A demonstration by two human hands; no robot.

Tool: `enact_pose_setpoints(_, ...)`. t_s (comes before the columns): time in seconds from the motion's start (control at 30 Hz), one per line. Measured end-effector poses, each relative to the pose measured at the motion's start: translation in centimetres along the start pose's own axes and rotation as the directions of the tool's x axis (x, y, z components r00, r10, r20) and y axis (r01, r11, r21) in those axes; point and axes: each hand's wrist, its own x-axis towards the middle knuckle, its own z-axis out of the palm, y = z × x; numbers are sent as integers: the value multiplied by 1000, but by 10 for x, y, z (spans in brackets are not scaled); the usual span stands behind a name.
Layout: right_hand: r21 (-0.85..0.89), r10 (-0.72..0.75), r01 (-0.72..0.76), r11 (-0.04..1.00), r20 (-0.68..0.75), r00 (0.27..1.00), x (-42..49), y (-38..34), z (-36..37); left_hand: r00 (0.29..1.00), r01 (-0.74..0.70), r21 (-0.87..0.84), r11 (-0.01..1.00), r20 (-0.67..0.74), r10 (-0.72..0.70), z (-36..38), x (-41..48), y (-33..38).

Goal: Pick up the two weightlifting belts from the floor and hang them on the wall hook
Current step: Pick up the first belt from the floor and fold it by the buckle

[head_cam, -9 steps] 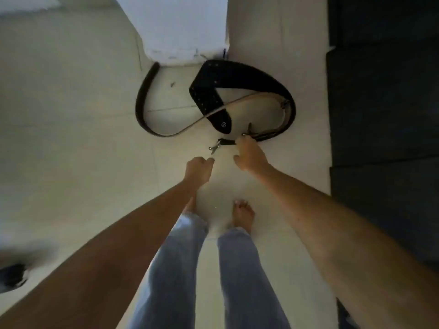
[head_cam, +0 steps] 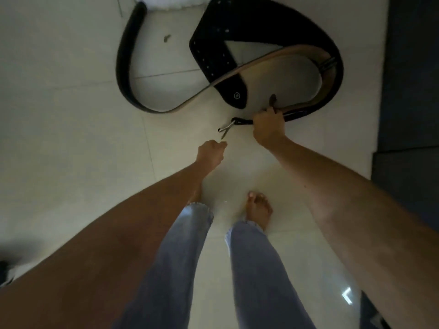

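Observation:
Two weightlifting belts lie tangled on the pale tiled floor ahead of my feet. A wide black belt (head_cam: 213, 51) with rows of holes curls round at the upper right. A narrower black belt with a tan inner face (head_cam: 122, 67) loops to the left and crosses under it. My right hand (head_cam: 268, 129) is closed around the belt strap near its metal buckle (head_cam: 225, 129). My left hand (head_cam: 211, 154) hovers just below the buckle with its fingers curled in, holding nothing. No wall hook is in view.
A white block or wall base (head_cam: 171, 2) stands at the top behind the belts. Dark mats (head_cam: 411, 91) cover the floor along the right edge. A small dark speck (head_cam: 167, 38) lies on the tile. My bare feet (head_cam: 259, 210) stand below the belts.
The view has moved closer to the belts. My right hand has closed on the strap near the buckle, and my left hand has come nearer the buckle.

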Motion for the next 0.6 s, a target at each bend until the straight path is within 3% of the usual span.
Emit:
enact_pose_setpoints(0.2,232,-88,95,968,-40,995,-83,-9,-40,990,138,-208,968,21,-136,-27,-80,5)
enact_pose_setpoints(0.3,434,-116,125,892,-47,992,-147,-10,-107,998,-42,-172,984,-59,32,-54,-163,34)
enact_pose_setpoints(0.43,714,-47,73,697,-56,997,-227,4,-226,923,-355,-72,932,-186,338,-91,-282,85)
enact_pose_setpoints(0.5,820,6,92,564,-116,993,-273,13,-295,888,-429,-125,895,-240,392,-113,-342,116)
enact_pose_setpoints(0.6,911,74,147,385,-189,979,-335,21,-393,907,-421,-347,838,-184,379,-143,-428,163)
